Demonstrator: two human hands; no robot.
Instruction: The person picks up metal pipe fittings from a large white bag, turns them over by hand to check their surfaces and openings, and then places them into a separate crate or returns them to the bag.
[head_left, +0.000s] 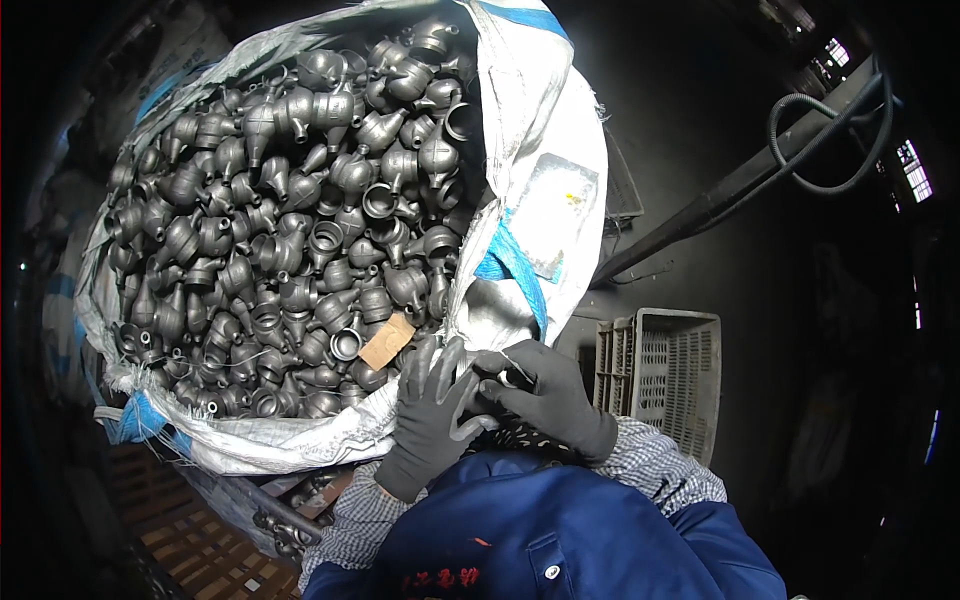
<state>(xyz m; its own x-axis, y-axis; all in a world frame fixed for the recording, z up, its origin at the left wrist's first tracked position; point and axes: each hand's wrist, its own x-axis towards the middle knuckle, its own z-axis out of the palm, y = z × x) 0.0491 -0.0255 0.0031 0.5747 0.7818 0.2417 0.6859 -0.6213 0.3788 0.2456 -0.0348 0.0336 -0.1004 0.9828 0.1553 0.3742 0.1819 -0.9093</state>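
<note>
My left hand (432, 420), in a dark grey glove, lies at the near edge of a big white woven sack (535, 120). Its fingers are stretched out and spread. Just to its right, my gloved right hand (548, 398) is closed, fingers curled in toward the thumb. A small pale end shows between those fingers; the rest of what they hold is hidden. Dark grey bulb-shaped parts (350, 175) with short necks and round open ends fill the sack. On them, close to my left fingertips, rests a small tan cardboard piece (387, 341).
A pale slatted plastic crate (678, 375) stands on the floor at the right. Behind it a long dark pole (690, 215) slants up to a looped hose (835, 185). Blue straps (520, 275) hang on the sack. At lower left is a brown slatted pallet (215, 540).
</note>
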